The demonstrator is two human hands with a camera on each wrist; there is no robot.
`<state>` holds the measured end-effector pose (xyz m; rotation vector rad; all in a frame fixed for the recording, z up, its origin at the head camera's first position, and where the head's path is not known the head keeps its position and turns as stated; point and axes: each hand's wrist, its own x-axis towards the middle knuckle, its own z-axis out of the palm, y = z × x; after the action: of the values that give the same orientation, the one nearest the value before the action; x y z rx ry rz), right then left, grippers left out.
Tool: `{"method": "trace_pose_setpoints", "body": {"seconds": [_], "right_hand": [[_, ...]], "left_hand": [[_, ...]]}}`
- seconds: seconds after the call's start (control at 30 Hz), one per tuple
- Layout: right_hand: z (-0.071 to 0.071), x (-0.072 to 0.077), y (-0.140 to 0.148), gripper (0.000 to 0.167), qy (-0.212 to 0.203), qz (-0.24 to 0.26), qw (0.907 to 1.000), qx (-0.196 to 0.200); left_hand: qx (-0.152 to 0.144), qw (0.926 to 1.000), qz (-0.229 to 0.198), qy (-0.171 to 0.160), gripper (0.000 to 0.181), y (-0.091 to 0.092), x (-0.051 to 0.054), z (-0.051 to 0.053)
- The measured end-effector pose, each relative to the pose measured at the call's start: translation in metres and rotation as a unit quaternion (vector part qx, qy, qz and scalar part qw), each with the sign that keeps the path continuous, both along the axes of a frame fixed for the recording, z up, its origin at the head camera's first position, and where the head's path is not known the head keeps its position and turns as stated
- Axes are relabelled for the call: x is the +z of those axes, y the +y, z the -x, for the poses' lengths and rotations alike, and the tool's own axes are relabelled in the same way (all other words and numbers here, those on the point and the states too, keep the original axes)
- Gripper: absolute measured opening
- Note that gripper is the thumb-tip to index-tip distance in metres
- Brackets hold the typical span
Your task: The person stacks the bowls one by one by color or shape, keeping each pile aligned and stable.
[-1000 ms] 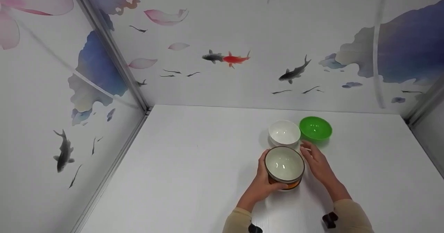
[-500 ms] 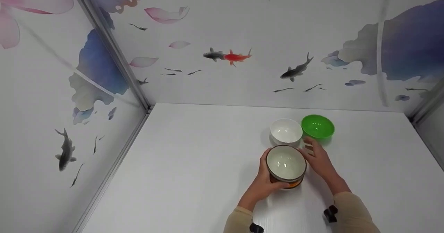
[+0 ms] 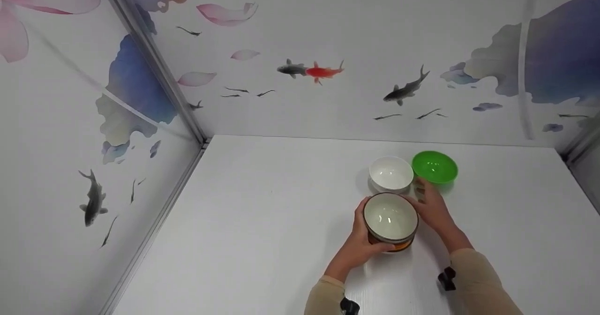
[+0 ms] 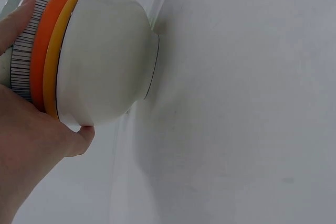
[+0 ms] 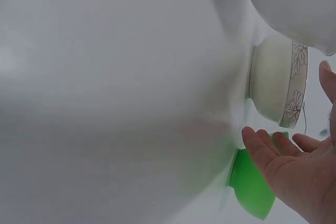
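Note:
My left hand (image 3: pixel 358 244) grips a stack of nested bowls (image 3: pixel 390 219) from its left side, thumb across the front. The top bowl is pale inside with a dark rim. In the left wrist view, a striped band shows above a white-bodied bowl (image 4: pixel 105 56) with orange and yellow bands. Whether its foot touches the table I cannot tell. My right hand (image 3: pixel 433 208) is at the stack's right, thumb by the rim and fingers loosely extended. Those fingers reach beside a white bowl (image 3: pixel 391 172), patterned outside, and a green bowl (image 3: pixel 435 166); contact is unclear.
The white table (image 3: pixel 262 221) stretches out to the left of the bowls. Behind it stands a back wall (image 3: pixel 300 113) printed with fish and petals. A side wall (image 3: pixel 51 174) with a metal corner frame bounds the left.
The right hand has moved closer to the stack and forward toward the gap between the white and green bowls. The left hand keeps its grip. The whole view has shifted slightly.

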<state>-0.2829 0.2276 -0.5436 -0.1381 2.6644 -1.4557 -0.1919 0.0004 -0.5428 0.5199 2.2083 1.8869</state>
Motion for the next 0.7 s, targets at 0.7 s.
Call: {"method": "trace_pose_setpoints", "body": {"seconds": [0.7], "right_hand": [[0.016, -0.002, -0.010, 0.098, 0.020, 0.002, 0.9997, 0.012]], "left_hand": [[0.003, 1.0000, -0.003, 0.002, 0.111, 0.000, 0.001, -0.001]]}}
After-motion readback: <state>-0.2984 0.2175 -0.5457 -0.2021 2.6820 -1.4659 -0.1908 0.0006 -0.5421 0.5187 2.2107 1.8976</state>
